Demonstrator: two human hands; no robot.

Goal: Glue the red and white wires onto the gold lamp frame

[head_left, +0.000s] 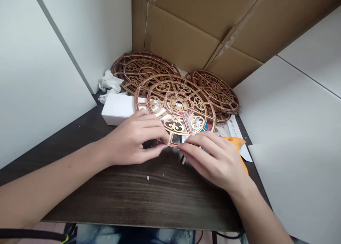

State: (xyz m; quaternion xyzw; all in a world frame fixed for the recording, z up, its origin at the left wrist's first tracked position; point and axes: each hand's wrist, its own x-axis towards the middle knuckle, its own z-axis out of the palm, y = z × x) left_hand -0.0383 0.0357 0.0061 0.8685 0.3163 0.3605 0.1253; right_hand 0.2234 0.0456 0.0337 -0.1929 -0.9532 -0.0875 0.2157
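Observation:
A round gold openwork disc [176,105] with thin red wire running along its pattern lies tilted, its left part resting on a white box [117,110]. My left hand [135,139] pinches the disc's near rim with curled fingers. My right hand [213,158] meets it from the right, its fingertips closed at the same rim over a small dark-and-white piece that I cannot make out. An orange glue gun [238,144] lies under and behind my right hand.
Two more openwork discs [133,68] [217,91] lie behind. Crumpled white tissue [109,84] sits at the back left. Printed papers [233,128] lie at right. White panels [293,130] and brown cardboard [186,27] wall in the dark wood tabletop [149,194].

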